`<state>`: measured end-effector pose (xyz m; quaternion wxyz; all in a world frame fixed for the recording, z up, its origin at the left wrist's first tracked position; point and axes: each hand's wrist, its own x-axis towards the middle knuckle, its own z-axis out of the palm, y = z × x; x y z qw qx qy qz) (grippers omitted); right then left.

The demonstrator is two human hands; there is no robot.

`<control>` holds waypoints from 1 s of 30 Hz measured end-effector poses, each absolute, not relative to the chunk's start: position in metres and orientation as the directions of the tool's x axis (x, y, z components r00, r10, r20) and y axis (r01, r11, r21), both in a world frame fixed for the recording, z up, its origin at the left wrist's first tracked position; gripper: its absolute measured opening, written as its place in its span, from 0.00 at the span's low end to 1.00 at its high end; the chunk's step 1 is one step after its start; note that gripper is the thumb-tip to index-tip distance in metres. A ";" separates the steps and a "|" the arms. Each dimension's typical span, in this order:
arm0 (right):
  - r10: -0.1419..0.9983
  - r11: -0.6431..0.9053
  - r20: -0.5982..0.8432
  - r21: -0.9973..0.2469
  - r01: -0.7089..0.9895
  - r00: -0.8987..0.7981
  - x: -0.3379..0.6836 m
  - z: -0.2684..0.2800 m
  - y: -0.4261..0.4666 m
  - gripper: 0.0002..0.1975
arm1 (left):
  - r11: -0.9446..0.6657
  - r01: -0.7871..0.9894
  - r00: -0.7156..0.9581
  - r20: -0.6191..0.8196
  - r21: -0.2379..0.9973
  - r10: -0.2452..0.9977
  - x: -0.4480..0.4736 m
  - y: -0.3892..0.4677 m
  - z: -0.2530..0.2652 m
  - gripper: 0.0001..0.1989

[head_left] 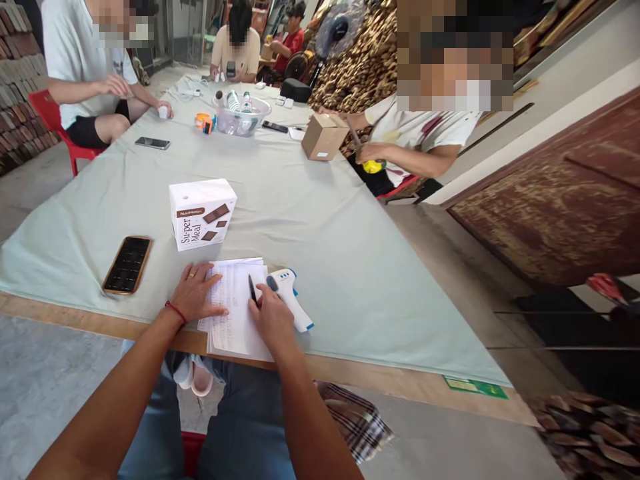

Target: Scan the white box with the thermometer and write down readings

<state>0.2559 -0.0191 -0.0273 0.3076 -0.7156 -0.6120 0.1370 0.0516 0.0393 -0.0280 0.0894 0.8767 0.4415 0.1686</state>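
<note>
My left hand [197, 293] lies flat with fingers spread, on the left side of a stack of white paper [240, 327] at the table's near edge. Rows of small handwriting cover part of the top sheet, too small to read. My right hand [273, 317] rests on the sheet's right side, closed around a dark pen [253, 288]. Just right of that hand lies a white and blue infrared thermometer [290, 300]. Beyond the paper stands a white box [203, 213] marked "Super Meal". A phone [128, 265] in a brown case lies to the left.
A clear plastic basin [241, 119] with bottles stands farther up the table [375, 287]. A cardboard box [324, 137] sits near a person at right holding a yellow tape measure [373, 166]. Another phone [153, 143] lies by a seated person at left. More people sit at the back.
</note>
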 end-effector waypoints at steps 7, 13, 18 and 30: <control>0.970 0.070 0.151 -0.924 0.375 0.192 0.264 -0.023 -0.036 0.21 | -0.674 0.663 0.621 0.264 0.327 0.738 0.052 0.038 -0.027 0.39; 0.957 0.111 0.163 -0.970 0.216 0.241 0.255 -0.035 -0.048 0.15 | -0.688 0.647 0.642 0.250 0.331 0.724 0.052 0.037 -0.025 0.37; 0.964 0.044 0.080 -0.988 0.145 0.252 0.247 -0.025 -0.046 0.22 | -0.679 0.635 0.627 0.267 0.369 0.732 0.053 0.036 -0.026 0.26; 0.935 -0.026 0.066 -0.967 0.253 0.348 0.234 -0.031 -0.046 0.07 | -0.680 0.664 0.642 0.230 0.310 0.732 0.053 0.036 -0.027 0.27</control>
